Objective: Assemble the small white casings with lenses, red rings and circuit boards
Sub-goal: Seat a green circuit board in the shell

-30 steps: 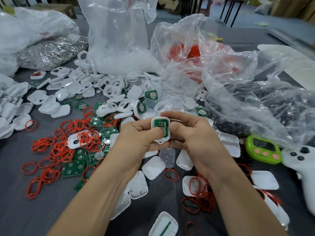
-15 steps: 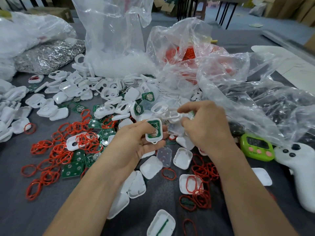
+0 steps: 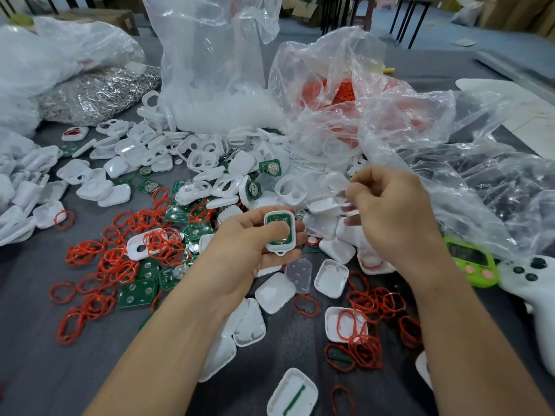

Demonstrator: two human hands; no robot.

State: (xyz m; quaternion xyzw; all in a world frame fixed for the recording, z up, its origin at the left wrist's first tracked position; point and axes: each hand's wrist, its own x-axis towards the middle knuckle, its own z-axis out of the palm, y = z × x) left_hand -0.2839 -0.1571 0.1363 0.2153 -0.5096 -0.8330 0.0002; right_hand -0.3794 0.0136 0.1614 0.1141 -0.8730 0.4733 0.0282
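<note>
My left hand (image 3: 249, 247) holds a small white casing (image 3: 280, 231) with a green circuit board seated in it, thumb pressed on the board. To its right my right hand (image 3: 390, 217) pinches a clear plastic lens piece (image 3: 342, 195) just above the pile of white casings (image 3: 210, 181). Loose red rings (image 3: 120, 259) and green circuit boards (image 3: 138, 292) are scattered on the grey table to the left. More red rings (image 3: 372, 304) lie below my right hand, beside open casing halves (image 3: 330, 277).
Large clear plastic bags (image 3: 216, 73) stand behind the pile, one holding red rings (image 3: 336, 94). A bag of metal parts (image 3: 99, 91) lies at back left. A green timer (image 3: 471, 261) and a white game controller (image 3: 537, 283) sit at the right.
My right hand left the casing, reached to the pile at the right and came up pinching a clear lens piece. My left hand kept the casing with the board.
</note>
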